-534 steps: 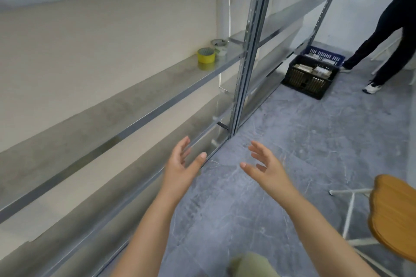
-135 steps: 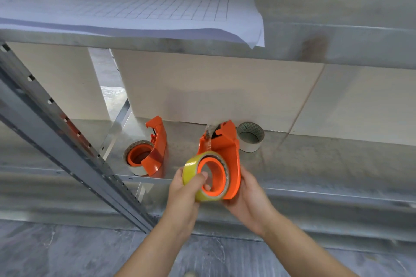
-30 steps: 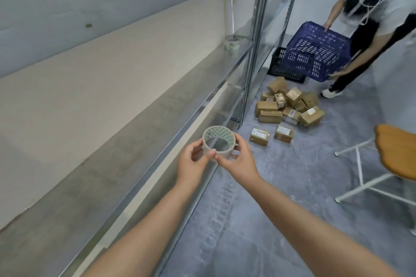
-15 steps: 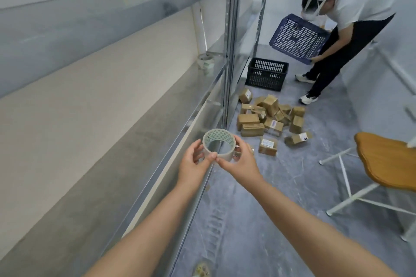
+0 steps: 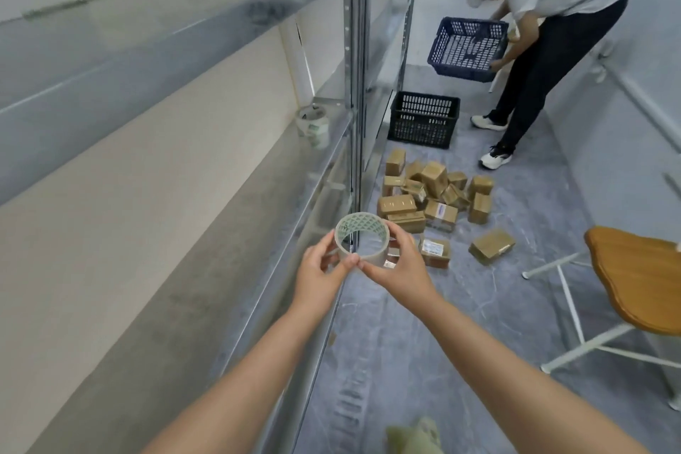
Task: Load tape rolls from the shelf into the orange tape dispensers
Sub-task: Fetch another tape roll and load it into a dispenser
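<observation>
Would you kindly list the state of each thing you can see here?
Clear tape roll: held between left hand and right hand.
Blue basket: tilted, carried by another person.
Black crate: upright on floor.
Cardboard boxes: scattered on floor.

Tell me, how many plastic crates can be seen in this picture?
2. The blue crate is held off the floor by the other person at the far end. The black crate stands on the floor beside the shelf upright. More may be hidden.
</observation>
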